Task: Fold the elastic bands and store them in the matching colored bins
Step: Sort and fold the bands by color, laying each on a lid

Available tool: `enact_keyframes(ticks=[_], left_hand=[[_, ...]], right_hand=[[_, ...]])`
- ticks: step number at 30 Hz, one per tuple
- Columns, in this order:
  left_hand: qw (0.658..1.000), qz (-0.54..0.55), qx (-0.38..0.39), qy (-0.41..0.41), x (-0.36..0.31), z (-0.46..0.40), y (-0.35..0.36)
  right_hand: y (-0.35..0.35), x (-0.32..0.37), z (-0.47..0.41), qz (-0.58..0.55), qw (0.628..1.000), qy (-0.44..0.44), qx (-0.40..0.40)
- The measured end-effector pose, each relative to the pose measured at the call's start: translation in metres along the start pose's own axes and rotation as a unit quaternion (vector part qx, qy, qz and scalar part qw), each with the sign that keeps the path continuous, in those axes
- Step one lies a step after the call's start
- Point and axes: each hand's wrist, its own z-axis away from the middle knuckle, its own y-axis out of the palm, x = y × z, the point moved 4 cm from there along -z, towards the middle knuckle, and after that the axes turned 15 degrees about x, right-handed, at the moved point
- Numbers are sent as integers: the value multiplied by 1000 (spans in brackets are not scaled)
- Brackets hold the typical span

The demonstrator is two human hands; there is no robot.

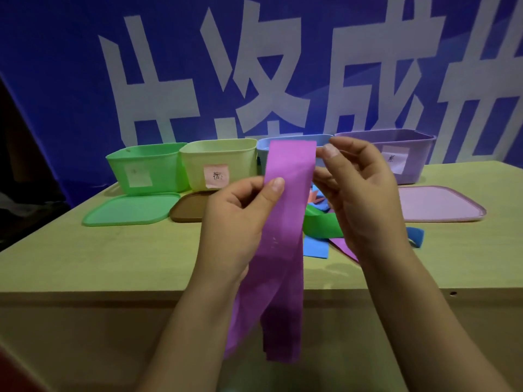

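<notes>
Purple band (pixel 285 222) at frame centre: left hand (pixel 240 219) pinches its left edge mid-length; right hand (pixel 359 193) pinches the top right corner; remainder hangs below both grips.

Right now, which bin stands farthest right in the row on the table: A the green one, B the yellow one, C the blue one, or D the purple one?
D: the purple bin ends the row on the right, past the blue bin, yellow bin and green bin.

Both hands, left hand (pixel 240 219) and right hand (pixel 359 193), pinch a purple band (pixel 283 250).
</notes>
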Motion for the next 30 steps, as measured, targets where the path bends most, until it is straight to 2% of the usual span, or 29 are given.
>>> enact_keyframes(ticks=[4,11,13,15,18,21,26,30], left_hand=[[999,-24,45,-5,6,1,3],[998,-27,48,-22,23,0,3],[998,-21,45,-34,27,0,3],[998,-13,37,-42,28,1,2],[998,-5,44,-43,29,1,3],[997,-15,57,-40,29,2,4],[997,-16,59,-55,35,3,1],[994,52,77,-60,33,4,-3]], right_hand=[[-5,-5,-6,-45,998,36,-17],[-7,3,-4,-31,998,32,41],[-5,6,-1,25,996,36,78],[-3,8,1,129,985,36,109],[-1,5,-1,213,970,35,112],[-4,5,-4,199,975,29,93],[0,3,0,114,983,56,135],[0,11,7,111,982,50,141]])
